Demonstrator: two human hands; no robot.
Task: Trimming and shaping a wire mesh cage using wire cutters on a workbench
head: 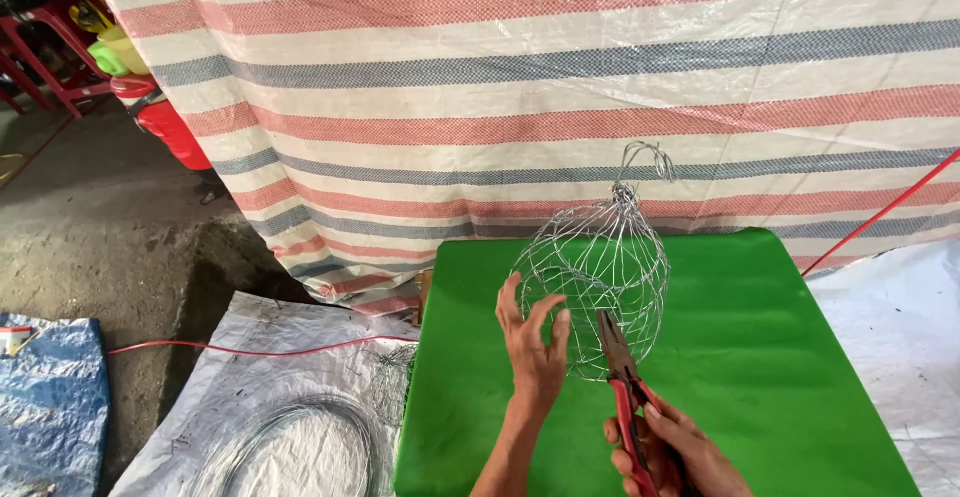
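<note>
Fingers of left hand [535, 349] spread, cupping wire cage [597, 262] upright on green table [760, 377]; right hand [672, 449] clenched around red pliers [622, 375], tips at lower rim. Dome and top hook formed; bottom edge seemingly unfinished.

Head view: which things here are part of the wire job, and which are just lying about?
In use:
wire cage, steadied by left hand
red-handled pliers in right hand
green table

Lying about:
coiled wire
red cord
striped tarp
red stools
</note>
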